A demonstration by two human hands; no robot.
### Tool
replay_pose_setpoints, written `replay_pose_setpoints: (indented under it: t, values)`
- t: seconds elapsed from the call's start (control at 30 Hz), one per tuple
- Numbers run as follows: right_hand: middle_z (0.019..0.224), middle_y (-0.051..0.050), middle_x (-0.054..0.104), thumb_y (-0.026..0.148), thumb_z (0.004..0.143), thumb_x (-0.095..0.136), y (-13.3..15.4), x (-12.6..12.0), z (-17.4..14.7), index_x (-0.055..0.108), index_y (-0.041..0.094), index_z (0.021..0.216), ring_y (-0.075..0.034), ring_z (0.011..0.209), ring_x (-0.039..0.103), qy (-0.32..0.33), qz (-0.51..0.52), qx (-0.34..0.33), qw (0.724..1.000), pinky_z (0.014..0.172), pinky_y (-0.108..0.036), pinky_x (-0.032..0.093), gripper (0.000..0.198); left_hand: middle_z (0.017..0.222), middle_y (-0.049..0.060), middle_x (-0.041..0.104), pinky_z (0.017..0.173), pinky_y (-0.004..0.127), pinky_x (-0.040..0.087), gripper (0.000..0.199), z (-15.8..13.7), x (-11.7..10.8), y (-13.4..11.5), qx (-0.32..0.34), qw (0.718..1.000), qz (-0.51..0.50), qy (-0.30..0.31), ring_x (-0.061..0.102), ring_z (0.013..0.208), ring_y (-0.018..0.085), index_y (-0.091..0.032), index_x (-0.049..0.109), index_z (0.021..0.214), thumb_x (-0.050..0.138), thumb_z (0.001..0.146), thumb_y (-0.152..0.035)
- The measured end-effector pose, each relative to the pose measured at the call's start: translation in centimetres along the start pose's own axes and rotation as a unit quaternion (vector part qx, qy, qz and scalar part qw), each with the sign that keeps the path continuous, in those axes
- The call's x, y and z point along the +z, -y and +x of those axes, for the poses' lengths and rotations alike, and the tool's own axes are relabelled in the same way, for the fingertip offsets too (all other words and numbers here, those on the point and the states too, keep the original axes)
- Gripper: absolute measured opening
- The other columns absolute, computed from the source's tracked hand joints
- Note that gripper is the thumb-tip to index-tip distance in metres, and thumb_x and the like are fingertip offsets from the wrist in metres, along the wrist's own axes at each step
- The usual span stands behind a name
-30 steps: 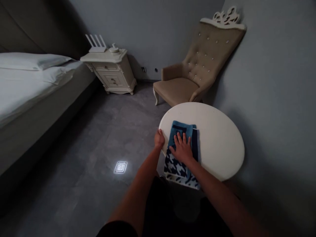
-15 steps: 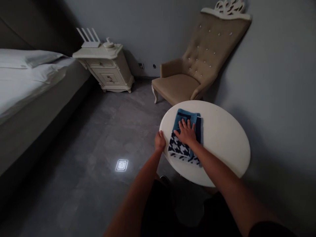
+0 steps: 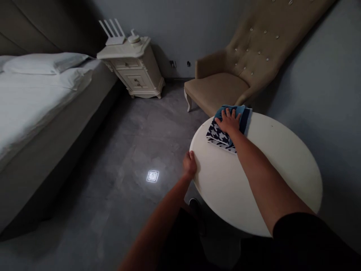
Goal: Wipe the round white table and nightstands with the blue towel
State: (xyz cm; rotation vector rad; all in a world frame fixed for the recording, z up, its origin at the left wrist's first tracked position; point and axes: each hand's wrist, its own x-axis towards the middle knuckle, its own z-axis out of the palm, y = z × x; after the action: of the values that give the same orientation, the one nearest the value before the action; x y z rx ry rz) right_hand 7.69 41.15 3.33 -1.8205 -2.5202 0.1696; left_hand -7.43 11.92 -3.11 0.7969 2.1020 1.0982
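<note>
A folded blue towel (image 3: 218, 134) with a dark and white houndstooth pattern lies at the far edge of the round white table (image 3: 270, 158). Flat on top of it rests my right hand (image 3: 229, 120), fingers spread and palm down. My left hand (image 3: 190, 165) grips the table's left rim, its thumb on the top side and its other fingers mostly hidden behind the edge. Part of the towel is covered by my right hand and forearm.
Just beyond the table stands a tan tufted armchair (image 3: 220, 88). A white nightstand (image 3: 138, 71) carries a router (image 3: 115, 40) and a small white object (image 3: 134, 38). The bed (image 3: 36, 101) is at the left. A bright square light patch (image 3: 152, 176) shows on the grey floor.
My right hand and the towel have slid away from me across the table to its far edge. My left hand keeps hold of the rim. The camera view has shifted.
</note>
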Motion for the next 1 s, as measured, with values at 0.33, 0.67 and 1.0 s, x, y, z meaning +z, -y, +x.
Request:
replay_pose_setpoints:
  t: [0.33,0.67,1.0]
  values:
    - [0.195,-0.014,0.014,0.068,0.113,0.03,5.7,1.3,-16.4,0.031,0.012,0.185,-0.049,0.179,0.007,0.016,0.005,-0.069,0.997,0.142,-0.077,0.004,0.091,0.133,0.021,0.081,0.114,0.047,0.056,0.048,0.3,0.2,0.2,0.007,0.999,-0.041,0.004,0.074,0.127,0.035,-0.017,0.074,0.126,0.039,0.118,-0.049]
    - [0.191,0.01,0.012,0.08,0.105,0.035,9.5,3.7,-33.5,0.026,0.042,0.186,-0.039,0.182,0.004,0.051,0.037,-0.111,0.992,0.147,-0.073,0.009,0.09,0.117,0.022,0.086,0.116,0.054,0.062,0.092,-0.5,-0.5,0.5,-0.089,0.916,-0.344,0.189,0.077,0.131,0.038,-0.013,0.082,0.131,0.013,0.115,-0.072]
    - [0.194,-0.009,0.016,0.073,0.11,0.033,10.1,2.1,-20.6,0.035,0.021,0.185,-0.049,0.18,0.009,0.032,0.009,-0.081,0.996,0.143,-0.078,0.008,0.092,0.11,0.024,0.087,0.112,0.063,0.064,0.056,0.6,1.0,2.5,-0.065,0.937,-0.299,0.169,0.08,0.125,0.043,-0.007,0.083,0.122,0.032,0.12,-0.03]
